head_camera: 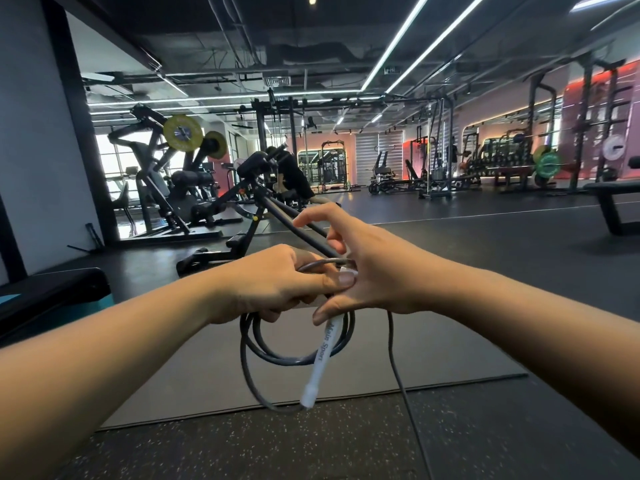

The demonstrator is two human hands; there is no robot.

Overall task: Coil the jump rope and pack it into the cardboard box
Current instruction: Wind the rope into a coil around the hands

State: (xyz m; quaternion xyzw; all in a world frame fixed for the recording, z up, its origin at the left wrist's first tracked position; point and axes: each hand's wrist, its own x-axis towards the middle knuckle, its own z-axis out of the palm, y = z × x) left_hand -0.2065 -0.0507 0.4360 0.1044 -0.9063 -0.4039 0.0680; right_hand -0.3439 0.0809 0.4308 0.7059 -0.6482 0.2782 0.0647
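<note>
Both hands raised mid-air above the grey mat [194,375], near its front edge, well clear of the floor. Left hand [273,284] curled tight round the gathered loops of the dark jump rope [277,358], thumb pressed along the top; coils hanging below the fist, one strand trailing down past the mat's front edge to the speckled floor [311,452]. Right hand [367,271] touching the left, fingers spread and mostly straight, thumb tip on the white handle [320,365], which hangs tilted among the coils.
</note>
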